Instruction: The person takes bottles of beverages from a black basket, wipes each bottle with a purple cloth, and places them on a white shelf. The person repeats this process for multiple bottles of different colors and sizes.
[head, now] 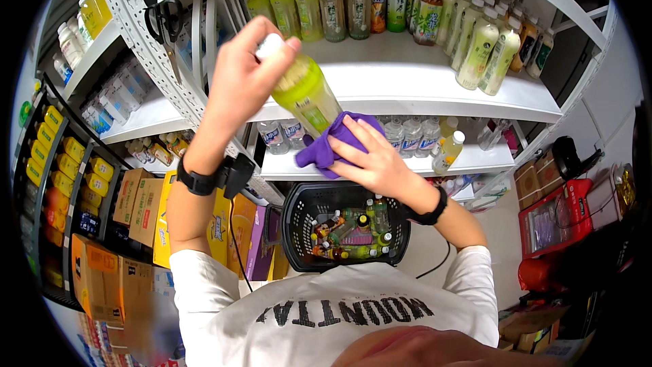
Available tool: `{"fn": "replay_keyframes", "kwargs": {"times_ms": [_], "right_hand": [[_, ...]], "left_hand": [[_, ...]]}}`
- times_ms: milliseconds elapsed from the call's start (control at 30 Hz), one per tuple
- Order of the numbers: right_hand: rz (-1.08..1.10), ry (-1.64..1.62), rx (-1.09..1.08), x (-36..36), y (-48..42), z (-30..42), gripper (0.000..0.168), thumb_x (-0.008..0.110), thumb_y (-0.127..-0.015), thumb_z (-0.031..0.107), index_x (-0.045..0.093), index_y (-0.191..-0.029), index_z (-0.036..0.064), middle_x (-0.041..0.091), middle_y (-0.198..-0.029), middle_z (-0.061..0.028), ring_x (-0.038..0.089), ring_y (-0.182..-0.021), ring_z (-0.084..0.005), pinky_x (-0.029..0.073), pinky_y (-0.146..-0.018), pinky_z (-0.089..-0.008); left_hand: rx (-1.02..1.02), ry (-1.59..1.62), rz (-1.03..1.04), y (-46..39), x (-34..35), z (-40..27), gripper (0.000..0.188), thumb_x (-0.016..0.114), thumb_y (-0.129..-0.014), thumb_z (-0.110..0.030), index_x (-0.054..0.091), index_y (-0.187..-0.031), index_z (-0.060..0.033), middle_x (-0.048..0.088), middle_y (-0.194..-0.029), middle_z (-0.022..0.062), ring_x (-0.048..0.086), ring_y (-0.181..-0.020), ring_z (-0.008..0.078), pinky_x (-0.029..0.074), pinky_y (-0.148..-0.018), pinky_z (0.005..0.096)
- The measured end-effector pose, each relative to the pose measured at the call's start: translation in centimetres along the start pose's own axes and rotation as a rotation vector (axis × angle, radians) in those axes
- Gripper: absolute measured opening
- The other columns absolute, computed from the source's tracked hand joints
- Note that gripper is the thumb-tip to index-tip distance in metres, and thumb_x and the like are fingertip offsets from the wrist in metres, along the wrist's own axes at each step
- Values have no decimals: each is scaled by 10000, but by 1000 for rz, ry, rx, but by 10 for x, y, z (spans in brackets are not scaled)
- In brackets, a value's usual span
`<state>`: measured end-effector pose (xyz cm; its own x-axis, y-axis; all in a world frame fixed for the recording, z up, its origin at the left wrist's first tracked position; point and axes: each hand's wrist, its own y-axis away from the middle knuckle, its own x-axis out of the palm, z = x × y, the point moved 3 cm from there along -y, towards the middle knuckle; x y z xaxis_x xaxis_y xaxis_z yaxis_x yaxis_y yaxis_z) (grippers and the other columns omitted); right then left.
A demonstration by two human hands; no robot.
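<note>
My left hand (249, 69) grips a yellow-green drink bottle (310, 94) by its neck, just under the white cap. The bottle tilts, cap up and to the left, in front of the white metal shelf (367, 84). A purple cloth (338, 145) is in my right hand (374, 158), pressed around the lower end of the bottle, so the bottle's base is hidden. Behind them on the upper shelf board stand rows of drink bottles (333, 7), green, orange and pale ones among them. Pale bottles (476, 56) stand further right.
Below my hands, a black plastic basket (295, 234) holds several drink bottles. Clear water bottles (411, 136) line the lower shelf, beside a yellow bottle (448, 152). Scissors (165, 25) hang on the left upright. Cardboard boxes (97, 275) stand at left; a red case (558, 219) lies at right.
</note>
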<state>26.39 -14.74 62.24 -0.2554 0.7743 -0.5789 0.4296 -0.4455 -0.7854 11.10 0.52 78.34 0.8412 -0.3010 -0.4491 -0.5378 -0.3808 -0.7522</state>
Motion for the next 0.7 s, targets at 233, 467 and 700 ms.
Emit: {"fn": "replay_keyframes", "kwargs": {"times_ms": [233,467,700], "right_hand": [[141,207,147,-16,-24,-104,409,612,-811,27,693,-1202,114,656,-1297,-116,614,-1203,-319,526,-953,-422],[406,333,448,-1,-37,-191,366,669,-880,189,644,-1236,110,641,-1248,-104,638,-1127,-327,542,-885,-430],[235,214,215,-23,-153,-158,522,688,-896,185,521,-1383,97,582,-1315,-132,640,-1095,-360,552,-887,-450]], "left_hand": [[-5,-390,-62,-56,-2,39,374,700,-896,-348,663,-1031,-1,700,-745,201,724,-702,321,543,-623,378],[7,-352,-3,-88,20,94,407,670,-912,-391,673,-1045,-6,717,-858,212,718,-810,351,554,-735,409],[-14,-339,-11,-89,25,113,468,693,-907,-428,666,-1030,23,718,-872,211,715,-800,334,547,-720,401]]}}
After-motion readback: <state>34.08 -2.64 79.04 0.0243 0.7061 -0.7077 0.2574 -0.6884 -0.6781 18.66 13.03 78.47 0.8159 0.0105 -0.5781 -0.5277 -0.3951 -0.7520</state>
